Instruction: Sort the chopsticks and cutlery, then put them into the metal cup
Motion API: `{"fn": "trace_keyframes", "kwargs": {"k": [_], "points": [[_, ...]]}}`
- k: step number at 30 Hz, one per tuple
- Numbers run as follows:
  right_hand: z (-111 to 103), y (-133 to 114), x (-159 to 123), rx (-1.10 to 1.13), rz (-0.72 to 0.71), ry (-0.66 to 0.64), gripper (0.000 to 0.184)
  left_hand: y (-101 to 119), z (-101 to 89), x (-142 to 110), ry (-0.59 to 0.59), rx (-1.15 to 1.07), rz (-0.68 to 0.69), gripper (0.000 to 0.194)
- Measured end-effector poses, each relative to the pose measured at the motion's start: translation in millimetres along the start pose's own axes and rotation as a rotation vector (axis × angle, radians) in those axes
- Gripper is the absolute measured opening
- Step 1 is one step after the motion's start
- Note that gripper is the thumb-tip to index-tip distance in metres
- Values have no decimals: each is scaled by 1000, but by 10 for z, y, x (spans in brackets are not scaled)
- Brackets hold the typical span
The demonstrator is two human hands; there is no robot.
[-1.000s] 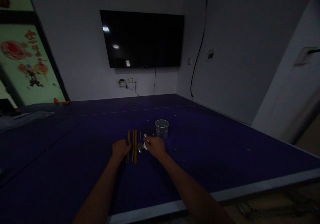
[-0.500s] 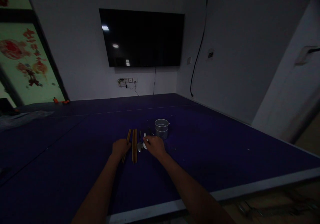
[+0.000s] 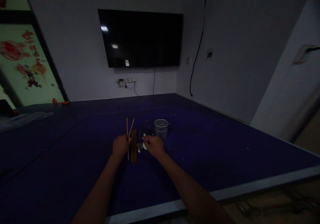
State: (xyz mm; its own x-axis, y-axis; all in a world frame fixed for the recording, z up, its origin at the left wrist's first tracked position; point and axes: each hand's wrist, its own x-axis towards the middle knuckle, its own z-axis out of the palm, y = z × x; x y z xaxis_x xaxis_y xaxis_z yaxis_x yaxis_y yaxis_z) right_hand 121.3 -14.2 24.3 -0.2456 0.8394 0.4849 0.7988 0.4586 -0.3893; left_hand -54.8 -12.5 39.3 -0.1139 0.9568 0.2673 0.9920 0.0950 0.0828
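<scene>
In my left hand [image 3: 120, 144] is a pair of chopsticks [image 3: 131, 126], their upper ends spread apart in a V above the closed fingers. Just right of it, a bundle of several brown chopsticks [image 3: 134, 149] lies lengthwise on the purple tabletop [image 3: 140, 187]. A metal spoon [image 3: 139, 147] rests beside the bundle, bowl toward me. Farther right, my right hand [image 3: 155, 145] is closed with its fingertips pinched on a white spoon [image 3: 144, 146], partly hidden by the fingers. Behind that hand stands a round silver metal cup [image 3: 161, 127].
Small white specks are scattered around the cup. At the far left lie crumpled clear plastic [image 3: 27, 118] and orange objects [image 3: 60, 101]. A television [image 3: 142, 39] hangs on the back wall above sockets and cables. The table's pale front edge [image 3: 150, 212] runs close to me.
My left hand has lifted and turned the chopsticks; their upper ends now stick up farther and cross. The right hand stays at the white spoon.
</scene>
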Motion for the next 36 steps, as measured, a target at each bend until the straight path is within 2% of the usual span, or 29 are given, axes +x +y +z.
{"fn": "trace_keyframes", "kwargs": {"k": [4,7,12,14,17,21,23,26,28,30,32,36], "points": [[57,15,24,314,16,76,37,175,-71,-99,179,-29,146,33],[74,7,34,541,10,125,41,301,-55,-184,331,-41,331,29],[4,-69,3,760,-28,210,36,405,34,-263,581,-52,634,23],[-22,-104,-14,820,-29,235,32,424,48,-278,656,-80,707,21],[-36,-139,-26,832,-46,273,31,449,29,-303,737,-111,744,21],[-77,-126,-43,770,-87,359,39,460,-8,-354,779,-139,775,26],[-151,-79,-57,705,-89,523,43,442,-3,-374,788,-173,778,30],[-318,51,-55,529,-40,901,46,388,48,-359,808,-216,717,33],[-420,166,-21,447,40,1023,45,343,103,-317,806,-234,640,36],[-483,289,37,402,111,1069,43,295,167,-261,779,-251,557,39],[-496,406,104,365,125,1045,43,247,228,-209,735,-270,466,42],[-430,588,220,330,101,838,45,162,295,-146,607,-309,232,44]]}}
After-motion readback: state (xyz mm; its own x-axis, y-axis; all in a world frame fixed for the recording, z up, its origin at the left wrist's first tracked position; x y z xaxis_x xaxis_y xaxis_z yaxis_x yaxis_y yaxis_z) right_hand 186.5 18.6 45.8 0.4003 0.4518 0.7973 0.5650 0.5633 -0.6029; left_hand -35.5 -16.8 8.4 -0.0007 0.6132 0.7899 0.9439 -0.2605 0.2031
